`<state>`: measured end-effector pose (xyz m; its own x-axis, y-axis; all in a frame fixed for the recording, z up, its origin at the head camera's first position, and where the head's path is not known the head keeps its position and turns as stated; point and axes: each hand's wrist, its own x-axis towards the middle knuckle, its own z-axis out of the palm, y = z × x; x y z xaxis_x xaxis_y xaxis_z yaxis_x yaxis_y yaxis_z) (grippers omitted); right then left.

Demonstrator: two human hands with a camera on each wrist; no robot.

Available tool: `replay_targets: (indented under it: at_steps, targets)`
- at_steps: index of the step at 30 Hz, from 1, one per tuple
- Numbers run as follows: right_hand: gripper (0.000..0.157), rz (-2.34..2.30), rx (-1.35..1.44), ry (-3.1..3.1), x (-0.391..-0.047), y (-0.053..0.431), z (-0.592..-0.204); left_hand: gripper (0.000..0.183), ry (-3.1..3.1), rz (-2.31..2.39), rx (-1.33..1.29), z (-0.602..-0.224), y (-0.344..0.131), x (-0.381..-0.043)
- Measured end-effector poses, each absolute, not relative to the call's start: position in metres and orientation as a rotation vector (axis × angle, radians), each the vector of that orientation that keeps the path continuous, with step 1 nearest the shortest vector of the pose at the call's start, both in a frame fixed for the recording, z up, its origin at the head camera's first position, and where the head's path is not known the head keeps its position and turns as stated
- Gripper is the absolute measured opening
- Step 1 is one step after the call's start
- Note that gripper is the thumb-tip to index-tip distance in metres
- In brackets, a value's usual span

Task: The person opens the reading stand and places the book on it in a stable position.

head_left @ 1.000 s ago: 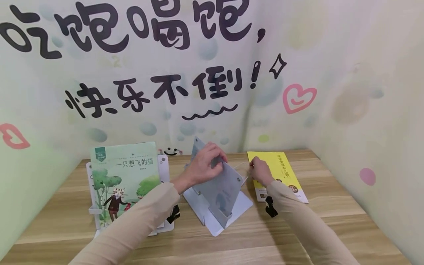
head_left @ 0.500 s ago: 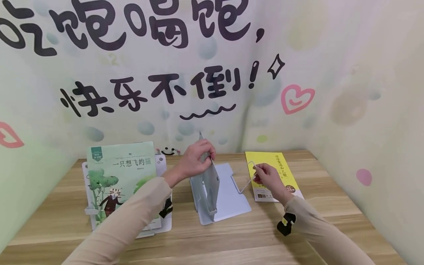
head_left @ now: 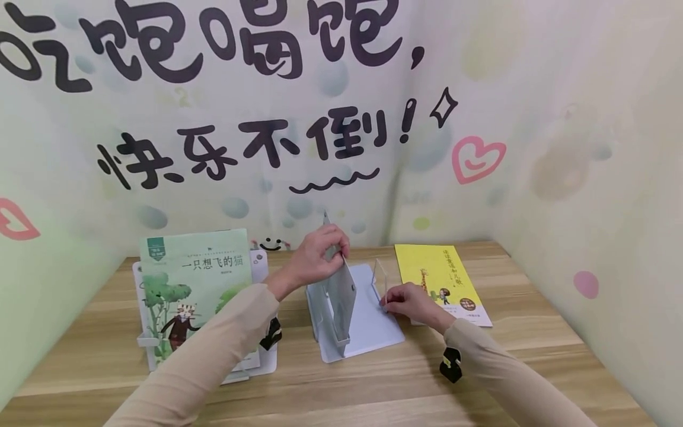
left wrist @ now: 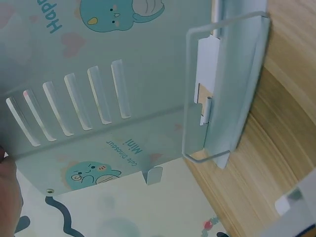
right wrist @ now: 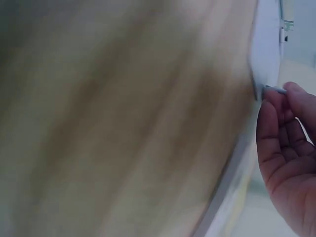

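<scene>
A light blue metal book stand [head_left: 365, 317] is in the middle of the table in the head view. My left hand [head_left: 319, 254] grips the top edge of its raised back panel [head_left: 344, 296]. In the left wrist view, that panel [left wrist: 98, 29] shows slots and dinosaur prints, with a bent wire bracket [left wrist: 186, 98] standing at the base. My right hand [head_left: 413, 303] is low at the base's right edge and pinches the wire bracket [head_left: 380, 276] near its end. Thumb and fingertips meet on the wire end [right wrist: 275, 89] in the right wrist view.
On the left, a green picture book [head_left: 200, 279] leans on a second book stand [head_left: 261, 273]. A yellow book [head_left: 432, 267] lies flat at the right, behind my right hand. A printed cloth [head_left: 341, 118] hangs behind the wooden table [head_left: 341, 403].
The back panel and the stand have turned, so the panel shows nearly edge-on. My right hand has moved down and left along the wire bracket, which now stands more upright.
</scene>
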<state>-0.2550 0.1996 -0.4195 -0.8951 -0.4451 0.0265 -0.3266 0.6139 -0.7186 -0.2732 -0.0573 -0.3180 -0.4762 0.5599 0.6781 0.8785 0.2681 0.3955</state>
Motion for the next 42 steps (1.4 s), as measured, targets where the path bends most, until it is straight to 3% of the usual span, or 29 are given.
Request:
replay_targets:
  at_steps: [42]
  targets:
    - [0.007, -1.068, -0.602, 2.739, -0.249, 0.191, -0.426, 0.016, -2.272, -1.066, -1.357, -0.323, -0.008, -0.28]
